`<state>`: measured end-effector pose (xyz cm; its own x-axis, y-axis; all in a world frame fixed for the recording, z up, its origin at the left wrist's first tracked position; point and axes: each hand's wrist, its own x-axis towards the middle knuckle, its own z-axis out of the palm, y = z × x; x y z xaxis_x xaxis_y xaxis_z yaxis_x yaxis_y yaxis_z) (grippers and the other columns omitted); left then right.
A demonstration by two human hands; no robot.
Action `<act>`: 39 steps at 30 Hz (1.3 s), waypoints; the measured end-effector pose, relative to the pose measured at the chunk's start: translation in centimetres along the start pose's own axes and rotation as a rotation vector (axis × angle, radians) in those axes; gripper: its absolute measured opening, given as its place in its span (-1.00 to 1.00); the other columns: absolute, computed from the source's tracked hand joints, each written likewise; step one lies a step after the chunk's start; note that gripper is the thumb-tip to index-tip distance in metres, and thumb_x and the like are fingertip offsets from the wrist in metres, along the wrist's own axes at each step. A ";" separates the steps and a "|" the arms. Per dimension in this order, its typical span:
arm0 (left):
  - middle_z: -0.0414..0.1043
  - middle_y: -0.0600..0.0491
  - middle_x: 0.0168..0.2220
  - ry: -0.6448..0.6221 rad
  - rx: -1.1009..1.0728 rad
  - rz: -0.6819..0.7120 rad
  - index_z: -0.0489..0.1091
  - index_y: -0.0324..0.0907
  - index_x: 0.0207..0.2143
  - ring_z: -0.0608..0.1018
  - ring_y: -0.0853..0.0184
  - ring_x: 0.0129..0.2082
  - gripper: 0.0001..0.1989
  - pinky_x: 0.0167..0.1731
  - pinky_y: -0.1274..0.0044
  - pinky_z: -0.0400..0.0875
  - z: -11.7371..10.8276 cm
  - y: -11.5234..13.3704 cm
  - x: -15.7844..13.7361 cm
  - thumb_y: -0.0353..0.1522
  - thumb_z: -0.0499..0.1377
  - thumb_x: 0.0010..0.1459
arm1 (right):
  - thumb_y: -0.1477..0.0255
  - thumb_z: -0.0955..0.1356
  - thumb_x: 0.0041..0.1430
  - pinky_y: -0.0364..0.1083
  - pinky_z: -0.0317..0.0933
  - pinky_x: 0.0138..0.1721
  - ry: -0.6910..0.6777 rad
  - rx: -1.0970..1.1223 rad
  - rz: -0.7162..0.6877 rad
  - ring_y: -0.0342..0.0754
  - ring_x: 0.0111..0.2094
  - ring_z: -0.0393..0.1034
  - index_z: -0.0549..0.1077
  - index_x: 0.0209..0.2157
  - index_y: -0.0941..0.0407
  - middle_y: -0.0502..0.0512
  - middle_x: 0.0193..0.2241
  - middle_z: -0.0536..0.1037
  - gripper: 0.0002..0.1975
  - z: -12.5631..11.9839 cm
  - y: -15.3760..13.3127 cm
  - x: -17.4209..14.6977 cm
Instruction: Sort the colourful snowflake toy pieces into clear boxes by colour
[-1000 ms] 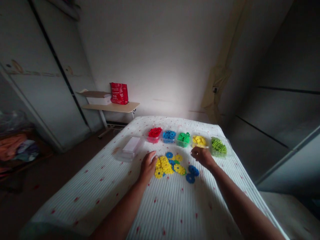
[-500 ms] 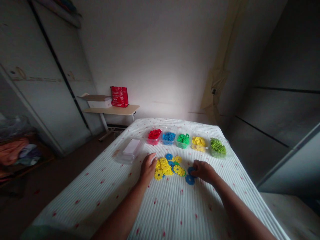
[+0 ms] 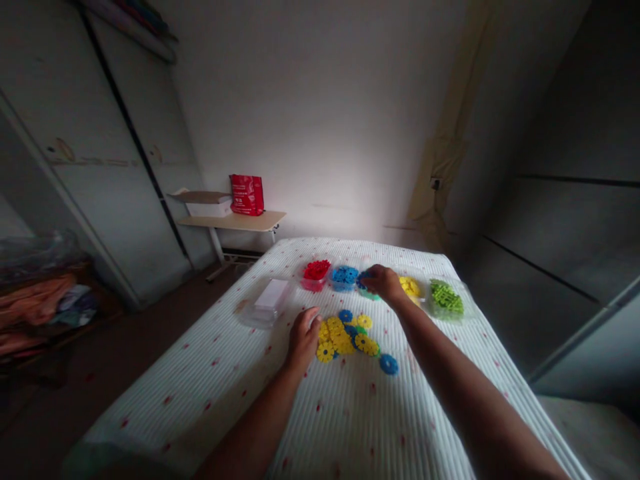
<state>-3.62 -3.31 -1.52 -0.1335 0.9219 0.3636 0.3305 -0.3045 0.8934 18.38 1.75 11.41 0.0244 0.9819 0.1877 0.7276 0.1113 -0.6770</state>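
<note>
My right hand [image 3: 386, 283] pinches a blue notched plastic disc [image 3: 362, 280] above the green tub, just right of the blue one. That hand hides most of the green tub [image 3: 371, 295]. Beside the left edge of a mixed pile of yellow flower-shaped discs [image 3: 336, 335] is my left hand [image 3: 305, 337], fingers apart and holding nothing. Some blue and green pieces show among the yellow. One blue disc [image 3: 389, 364] lies apart at the pile's right. The blue pieces [image 3: 344, 275] fill a clear tub in the row behind.
Clear tubs hold red pieces [image 3: 317, 270], yellow pieces [image 3: 410, 287] and lime-green pieces [image 3: 447, 297]. A clear plastic container with a white block [image 3: 273, 295] stands at left on the striped cloth [image 3: 350, 427]. Beyond is a small table [image 3: 250, 221] with a red bag [image 3: 247, 195].
My right hand has lifted a blue disc from the right of the pile and carried it forward and left to the tubs. My left hand stays by the pile. The view has shifted slightly.
</note>
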 end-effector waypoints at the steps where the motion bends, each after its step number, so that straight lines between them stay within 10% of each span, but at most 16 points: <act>1: 0.44 -0.11 -0.08 0.003 0.002 -0.004 0.38 -0.21 -0.10 0.47 0.24 -0.05 -0.69 -0.02 0.37 0.33 -0.1 0.0 0.0 -0.29 0.03 0.14 | 0.48 0.32 0.03 -0.28 0.15 -0.60 0.036 -0.002 0.002 -0.23 -0.61 0.35 0.44 -0.26 0.19 -0.02 -0.57 0.51 -0.81 0.3 -0.5 1.2; 6: 0.44 -0.09 -0.08 -0.002 -0.004 -0.030 0.39 -0.20 -0.10 0.47 0.24 -0.05 -0.69 -0.04 0.38 0.34 -0.2 0.0 0.0 -0.31 0.04 0.14 | 0.54 0.33 -0.01 -0.21 0.22 -0.42 0.119 -0.086 -0.062 -0.15 -0.42 0.43 0.46 -0.27 0.17 0.10 -0.36 0.55 -0.80 2.0 -1.1 3.0; 13: 0.45 -0.07 -0.09 -0.002 -0.041 -0.016 0.40 -0.19 -0.11 0.48 0.26 -0.07 -0.71 -0.02 0.40 0.34 0.1 -0.3 0.0 -0.33 0.04 0.14 | 0.58 0.35 -0.07 -0.20 0.21 -0.39 -0.121 -0.157 -0.218 -0.12 -0.45 0.43 0.52 -0.43 0.13 0.04 -0.49 0.56 -0.87 3.9 0.8 -2.4; 26: 0.45 -0.10 -0.10 -0.006 -0.024 -0.025 0.38 -0.21 -0.11 0.48 0.23 -0.07 -0.71 -0.01 0.37 0.33 -0.1 0.2 0.1 -0.34 0.01 0.14 | 0.38 0.37 0.01 -0.09 0.18 -0.10 -0.377 -0.263 -0.392 0.03 -0.12 0.32 0.45 -0.05 0.10 0.12 -0.11 0.51 -0.59 7.3 0.5 -6.7; 39: 0.45 -0.09 -0.08 -0.013 -0.051 -0.028 0.37 -0.21 -0.10 0.48 0.26 -0.06 -0.70 -0.02 0.40 0.34 -0.2 0.1 0.1 -0.34 0.01 0.14 | 0.43 0.24 0.18 -0.16 0.19 -0.23 -0.207 -0.261 -0.432 -0.04 -0.24 0.39 0.53 -0.24 0.05 0.08 -0.28 0.58 -0.76 7.3 0.9 -7.0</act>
<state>-3.77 -3.31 -1.39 -0.1299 0.9333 0.3348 0.2786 -0.2897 0.9157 13.85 -3.86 4.27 -0.4312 0.8677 0.2475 0.7879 0.4957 -0.3653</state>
